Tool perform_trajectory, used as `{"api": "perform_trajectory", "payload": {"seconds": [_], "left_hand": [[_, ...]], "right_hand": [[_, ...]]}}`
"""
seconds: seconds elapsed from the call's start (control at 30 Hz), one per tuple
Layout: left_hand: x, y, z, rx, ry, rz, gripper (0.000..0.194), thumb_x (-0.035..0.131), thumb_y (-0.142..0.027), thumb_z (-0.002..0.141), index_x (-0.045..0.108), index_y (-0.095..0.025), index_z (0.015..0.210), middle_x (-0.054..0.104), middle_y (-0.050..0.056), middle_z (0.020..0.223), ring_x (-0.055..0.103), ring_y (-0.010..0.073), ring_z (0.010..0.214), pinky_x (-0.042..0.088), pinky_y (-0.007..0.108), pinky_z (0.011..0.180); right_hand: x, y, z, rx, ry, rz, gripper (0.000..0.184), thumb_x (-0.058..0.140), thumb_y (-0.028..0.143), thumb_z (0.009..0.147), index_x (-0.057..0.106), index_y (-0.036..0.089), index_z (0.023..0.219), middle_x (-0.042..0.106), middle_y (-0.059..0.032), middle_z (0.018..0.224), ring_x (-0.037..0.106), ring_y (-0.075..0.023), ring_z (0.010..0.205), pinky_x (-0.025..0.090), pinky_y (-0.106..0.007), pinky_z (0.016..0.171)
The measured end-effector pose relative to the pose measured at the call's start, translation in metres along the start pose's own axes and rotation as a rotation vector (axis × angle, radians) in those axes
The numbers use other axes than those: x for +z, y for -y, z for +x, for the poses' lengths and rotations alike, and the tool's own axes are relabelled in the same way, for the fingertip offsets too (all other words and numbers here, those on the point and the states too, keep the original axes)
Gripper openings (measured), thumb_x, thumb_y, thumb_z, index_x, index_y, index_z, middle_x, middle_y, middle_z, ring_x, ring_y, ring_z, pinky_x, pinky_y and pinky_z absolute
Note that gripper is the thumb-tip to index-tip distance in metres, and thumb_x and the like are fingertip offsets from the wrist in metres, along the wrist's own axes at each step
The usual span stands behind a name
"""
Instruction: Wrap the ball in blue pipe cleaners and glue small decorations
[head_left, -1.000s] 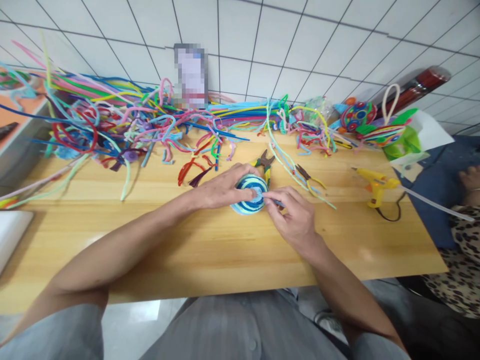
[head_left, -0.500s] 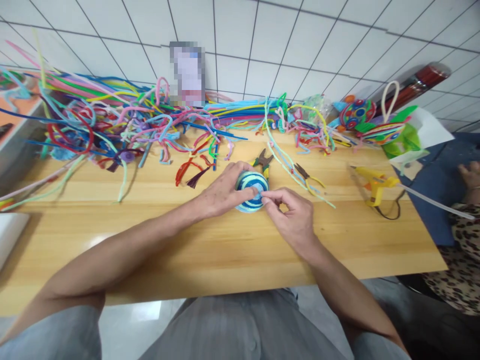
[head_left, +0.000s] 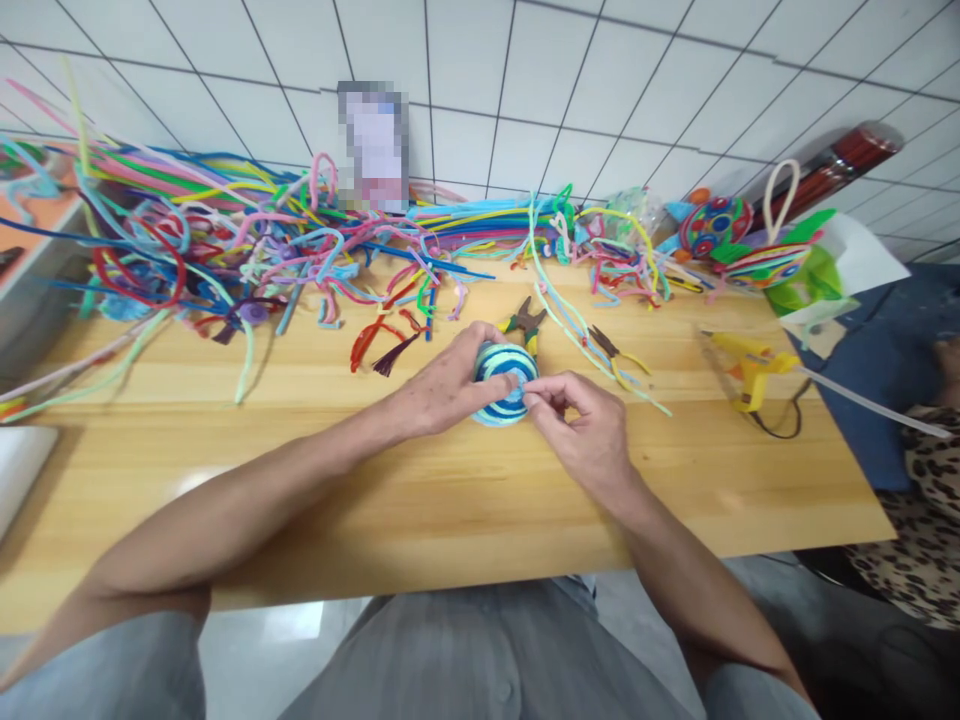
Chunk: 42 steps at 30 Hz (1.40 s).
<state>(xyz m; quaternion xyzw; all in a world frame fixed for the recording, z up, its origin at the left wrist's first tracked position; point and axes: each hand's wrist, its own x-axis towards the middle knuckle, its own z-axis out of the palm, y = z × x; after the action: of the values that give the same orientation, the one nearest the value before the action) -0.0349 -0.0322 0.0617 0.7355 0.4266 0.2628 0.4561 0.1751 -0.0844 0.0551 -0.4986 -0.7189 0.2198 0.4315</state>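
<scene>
A round coil of pipe cleaners [head_left: 501, 408], ringed in dark blue, light blue and pale green, sits at the middle of the table between my hands. My left hand [head_left: 450, 385] grips it from the left, thumb across its face and fingers behind the far rim. At its right side, the thumb and forefinger of my right hand [head_left: 581, 420] pinch together at a light blue bit near the coil's centre; the fingertips hide most of it. Just behind the coil lie pliers with green and yellow handles [head_left: 527, 320]. Yellow-handled pliers [head_left: 611, 345] rest farther right beside pale green strands [head_left: 559, 305].
Tangled pipe cleaners [head_left: 247, 235] line the wall side. A yellow glue gun [head_left: 746, 370] with a glue stick lies at the right, near colourful crafted pieces [head_left: 716, 225]. A red tassel [head_left: 367, 340] lies left of centre. Another person's patterned sleeve [head_left: 930, 470] shows at the far right.
My hands stay nearly in place on the coil, with only a slight shift of the fingers. The other person's hand at the right edge has moved mostly out of sight.
</scene>
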Motion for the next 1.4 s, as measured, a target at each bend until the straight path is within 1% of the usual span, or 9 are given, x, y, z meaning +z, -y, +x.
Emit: {"api": "perform_trajectory", "payload": {"seconds": [0.13,0.33,0.47,0.6,0.7,0.83,0.97,1.17,1.4], "left_hand": [[-0.005,0.001,0.001,-0.022,0.059,0.009,0.050,0.062,-0.059,0.094,0.048,-0.023,0.124,0.064,0.004,0.109,0.062,0.0217,0.095,0.053,0.037,0.085],[-0.013,0.003,0.006,0.083,0.096,0.077,0.049,0.067,-0.055,0.090,0.061,-0.024,0.127,0.064,0.009,0.124,0.055,0.0308,0.127,0.045,0.047,0.112],[-0.012,0.003,0.005,0.047,0.069,0.070,0.048,0.068,-0.053,0.088,0.061,-0.023,0.125,0.063,0.009,0.125,0.060,0.0289,0.118,0.049,0.046,0.107],[-0.013,-0.001,0.005,-0.042,0.136,-0.002,0.049,0.067,-0.051,0.088,0.056,-0.023,0.127,0.069,0.003,0.111,0.066,0.0241,0.099,0.054,0.039,0.090],[-0.016,-0.002,0.007,-0.001,0.163,0.023,0.048,0.068,-0.051,0.087,0.060,-0.024,0.126,0.068,0.005,0.116,0.064,0.0264,0.108,0.052,0.041,0.098],[-0.016,0.005,0.008,0.029,0.136,0.086,0.048,0.068,-0.053,0.088,0.064,-0.024,0.126,0.063,0.009,0.123,0.058,0.0298,0.123,0.046,0.046,0.110],[-0.009,0.009,0.007,0.025,0.059,0.083,0.048,0.066,-0.055,0.091,0.063,-0.023,0.126,0.062,0.008,0.123,0.058,0.0285,0.121,0.046,0.044,0.110],[0.003,0.005,0.003,0.030,-0.044,0.084,0.043,0.066,-0.051,0.089,0.060,-0.023,0.121,0.062,0.007,0.122,0.056,0.0284,0.121,0.047,0.045,0.109],[0.004,0.003,-0.001,0.030,-0.048,0.083,0.046,0.062,-0.057,0.092,0.056,-0.022,0.120,0.059,0.009,0.123,0.054,0.0283,0.122,0.047,0.046,0.109]], "right_hand": [[0.002,-0.002,-0.001,0.020,-0.005,-0.008,0.006,0.068,0.022,0.092,0.073,0.022,0.090,0.070,0.0021,0.072,0.063,-0.0125,0.061,0.052,-0.024,0.060],[0.005,-0.002,-0.002,-0.037,-0.019,-0.017,0.006,0.068,0.021,0.092,0.071,0.023,0.087,0.068,0.0028,0.072,0.062,-0.0121,0.062,0.052,-0.024,0.062],[0.004,-0.002,-0.001,-0.058,-0.017,-0.032,0.007,0.068,0.020,0.092,0.071,0.023,0.087,0.068,0.0024,0.072,0.063,-0.0126,0.063,0.052,-0.025,0.062],[0.003,-0.001,-0.001,-0.060,-0.014,-0.032,0.007,0.068,0.020,0.092,0.071,0.023,0.086,0.069,0.0025,0.072,0.063,-0.0126,0.062,0.052,-0.026,0.062],[0.001,0.000,0.000,-0.051,0.009,-0.030,0.008,0.068,0.020,0.093,0.071,0.023,0.086,0.070,0.0018,0.074,0.063,-0.0131,0.064,0.052,-0.026,0.063],[-0.002,-0.002,0.002,-0.043,0.022,-0.035,0.004,0.070,0.021,0.092,0.072,0.023,0.090,0.072,0.0010,0.078,0.065,-0.0139,0.067,0.052,-0.027,0.064],[-0.003,-0.004,0.003,-0.043,-0.003,-0.054,0.005,0.070,0.022,0.092,0.072,0.023,0.088,0.070,0.0015,0.075,0.063,-0.0137,0.065,0.052,-0.026,0.064],[-0.001,-0.002,0.001,0.033,-0.010,-0.047,0.010,0.066,0.021,0.091,0.070,0.022,0.081,0.069,0.0026,0.069,0.059,-0.0123,0.059,0.048,-0.025,0.060],[0.001,-0.001,-0.001,0.019,-0.005,-0.025,0.013,0.064,0.021,0.093,0.067,0.022,0.080,0.069,0.0037,0.068,0.058,-0.0106,0.056,0.046,-0.022,0.057]]}}
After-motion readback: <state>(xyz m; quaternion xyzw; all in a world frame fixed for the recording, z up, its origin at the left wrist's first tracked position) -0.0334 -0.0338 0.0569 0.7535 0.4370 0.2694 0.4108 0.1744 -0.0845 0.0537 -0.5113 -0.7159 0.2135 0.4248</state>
